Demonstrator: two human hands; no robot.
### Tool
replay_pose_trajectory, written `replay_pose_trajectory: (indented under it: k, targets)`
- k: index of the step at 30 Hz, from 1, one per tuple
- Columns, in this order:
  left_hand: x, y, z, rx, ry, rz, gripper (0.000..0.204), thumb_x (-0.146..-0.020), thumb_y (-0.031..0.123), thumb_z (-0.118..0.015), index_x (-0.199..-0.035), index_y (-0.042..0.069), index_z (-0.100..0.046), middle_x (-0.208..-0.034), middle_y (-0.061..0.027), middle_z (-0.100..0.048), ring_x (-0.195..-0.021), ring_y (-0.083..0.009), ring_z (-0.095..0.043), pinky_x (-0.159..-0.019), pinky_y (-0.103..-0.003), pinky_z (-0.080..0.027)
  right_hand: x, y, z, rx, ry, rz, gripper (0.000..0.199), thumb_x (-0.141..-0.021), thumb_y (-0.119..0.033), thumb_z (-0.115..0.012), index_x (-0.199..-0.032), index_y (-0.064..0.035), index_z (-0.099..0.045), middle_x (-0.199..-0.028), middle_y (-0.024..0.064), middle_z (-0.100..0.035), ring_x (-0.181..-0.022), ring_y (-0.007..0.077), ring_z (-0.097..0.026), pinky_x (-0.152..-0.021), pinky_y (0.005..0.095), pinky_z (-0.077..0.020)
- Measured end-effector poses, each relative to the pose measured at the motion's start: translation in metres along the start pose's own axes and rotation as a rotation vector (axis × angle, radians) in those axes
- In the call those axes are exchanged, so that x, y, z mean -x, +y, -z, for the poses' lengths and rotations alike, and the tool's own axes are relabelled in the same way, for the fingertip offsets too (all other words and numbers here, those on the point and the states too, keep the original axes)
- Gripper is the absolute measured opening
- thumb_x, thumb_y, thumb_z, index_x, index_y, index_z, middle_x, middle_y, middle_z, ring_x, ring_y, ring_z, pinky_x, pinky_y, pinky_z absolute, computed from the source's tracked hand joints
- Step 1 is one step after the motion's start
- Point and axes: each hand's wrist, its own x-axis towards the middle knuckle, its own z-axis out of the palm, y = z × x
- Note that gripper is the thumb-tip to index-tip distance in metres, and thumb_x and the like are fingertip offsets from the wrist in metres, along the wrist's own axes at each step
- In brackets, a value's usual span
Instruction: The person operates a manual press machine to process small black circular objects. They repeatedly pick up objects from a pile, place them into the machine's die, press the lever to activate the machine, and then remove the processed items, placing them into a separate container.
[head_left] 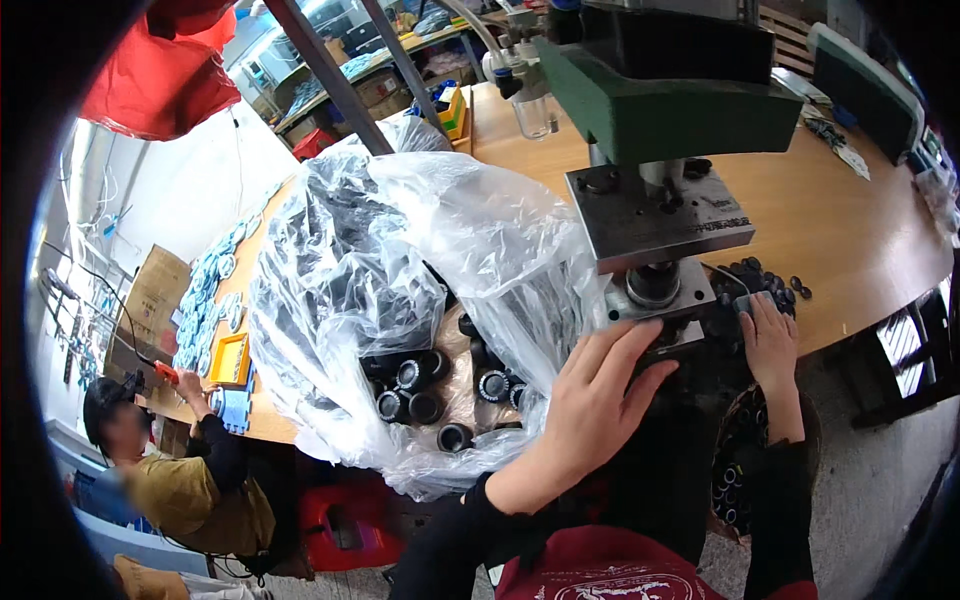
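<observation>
A green press (670, 105) stands before me, its upper metal plate (660, 215) above a lower metal block (690, 290). Between them is a round dark part (653, 284), which looks like part of the tooling or a workpiece; I cannot tell which. My left hand (600, 395) reaches to the front of the lower block, fingers stretched and thumb apart, with nothing visible held. My right hand (770, 345) lies with fingers extended beside a small grey block (742, 303), right of the press. Small black round parts (765, 275) are heaped just beyond that hand.
A large clear plastic bag (420, 230) holding black wheel-like parts (420, 370) lies left of the press. A basket of dark parts (735, 480) stands below my right forearm. At the far left a co-worker (190, 480) holds a red-handled tool near a yellow tray (231, 360).
</observation>
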Motion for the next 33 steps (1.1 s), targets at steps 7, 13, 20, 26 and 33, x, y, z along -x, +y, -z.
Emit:
replay_pose_trajectory:
  k: [7,13,20,26,33]
  targets:
    - [0.034,-0.145,0.087,-0.4,-0.144,0.421,0.041,-0.086,0.015,-0.067,-0.123,0.002,-0.056,-0.099,-0.0223,-0.063,-0.092,-0.0383,-0.062,-0.08,-0.043,-0.049,0.011,0.017,-0.013,-0.201,0.097,0.017,0.053,-0.103,-0.043,-0.035,-0.144,-0.0086,-0.042,-0.148,0.011,-0.041,-0.138,0.0273,-0.036,-0.114,0.044,-0.0236]
    - [0.021,-0.201,0.07,-0.368,-0.293,0.589,0.044,-0.078,0.02,-0.069,-0.116,0.0,-0.06,-0.099,-0.024,-0.067,-0.091,-0.0396,-0.065,-0.081,-0.043,-0.051,0.038,-0.016,-0.002,-0.476,0.264,-0.018,0.045,-0.102,-0.034,-0.045,-0.137,-0.0064,-0.051,-0.143,0.0127,-0.046,-0.131,0.0326,-0.043,-0.11,0.0436,-0.0314]
    - [0.014,-0.146,0.096,-0.143,-0.048,0.572,0.052,-0.072,0.007,-0.075,-0.117,0.0,-0.05,-0.106,-0.01,-0.052,-0.088,-0.021,-0.057,-0.079,-0.031,-0.049,0.036,-0.077,0.064,-0.768,0.373,0.148,0.034,-0.092,-0.026,-0.065,-0.117,-0.0042,-0.063,-0.121,0.0106,-0.061,-0.114,0.0284,-0.055,-0.097,0.04,-0.0413]
    - [0.002,-0.027,0.108,0.458,-0.215,0.73,0.067,-0.068,-0.007,-0.073,-0.13,0.0,-0.047,-0.117,-0.0083,-0.052,-0.101,-0.0145,-0.055,-0.09,-0.029,-0.045,-0.008,-0.141,0.086,-0.622,0.482,0.343,0.064,-0.074,-0.045,-0.077,-0.115,-0.0009,-0.054,-0.107,0.0169,-0.059,-0.1,0.0346,-0.058,-0.084,0.0443,-0.045]
    - [0.01,-0.006,0.079,0.536,-0.427,0.492,0.058,-0.086,0.003,-0.056,-0.141,0.001,-0.041,-0.114,-0.0081,-0.058,-0.089,-0.0158,-0.056,-0.073,-0.027,-0.048,0.0,-0.145,0.071,-0.77,0.575,0.19,0.054,-0.073,-0.03,-0.077,-0.113,-0.0027,-0.055,-0.109,0.0168,-0.055,-0.098,0.036,-0.058,-0.086,0.0407,-0.0489]
